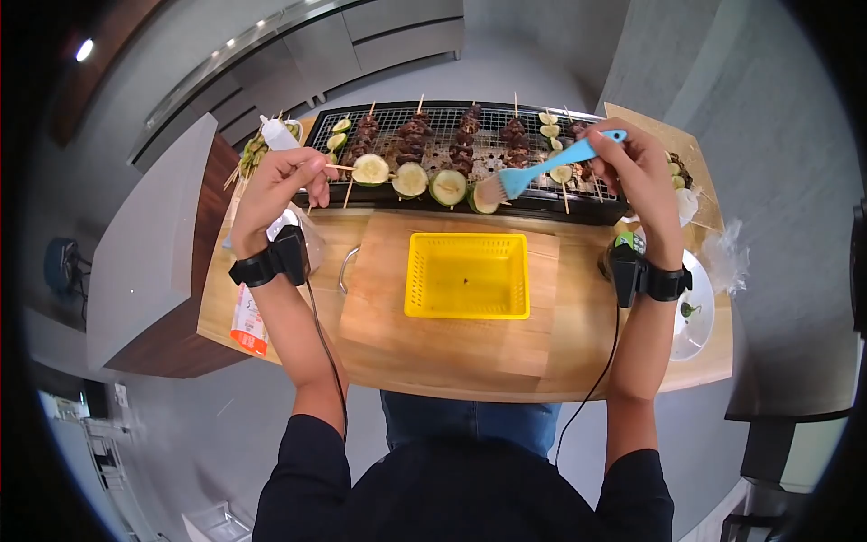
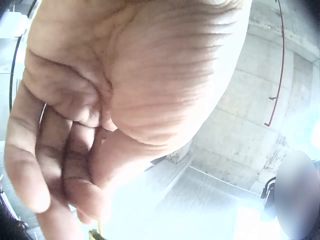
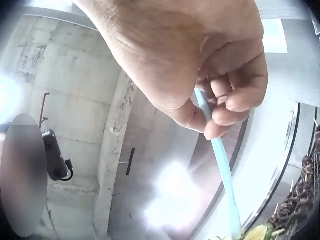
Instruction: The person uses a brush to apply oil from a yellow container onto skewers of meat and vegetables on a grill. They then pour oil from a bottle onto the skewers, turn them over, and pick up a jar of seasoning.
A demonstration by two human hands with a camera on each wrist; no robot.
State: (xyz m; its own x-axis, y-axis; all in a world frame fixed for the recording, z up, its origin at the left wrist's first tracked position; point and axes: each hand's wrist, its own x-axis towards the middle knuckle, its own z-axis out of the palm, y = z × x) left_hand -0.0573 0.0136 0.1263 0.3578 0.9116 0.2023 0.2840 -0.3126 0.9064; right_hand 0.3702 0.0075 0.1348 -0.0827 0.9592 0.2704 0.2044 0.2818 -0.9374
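My left hand [image 1: 278, 185] pinches the bare end of a wooden skewer threaded with round zucchini slices [image 1: 409, 181], held sideways over the front of a black grill [image 1: 542, 206]. In the left wrist view a bit of the skewer stick [image 2: 99, 227] shows below the fingertips. My right hand [image 1: 643, 172] grips the handle of a light blue basting brush [image 1: 564, 161], its bristles [image 1: 492, 191] on the slice at the skewer's right end. The brush handle [image 3: 224, 170] runs down from the fingers in the right wrist view. Meat skewers [image 1: 465, 135] lie across the grill's wire rack.
A yellow plastic basket [image 1: 468, 315] stands on a wooden board [image 1: 379, 298] before the grill. At the right are a white plate [image 1: 694, 339] and a lidded jar [image 1: 629, 240] partly behind the wrist. More skewered greens [image 1: 257, 149] sit at the left; a red-and-white packet [image 1: 248, 325] lies nearer.
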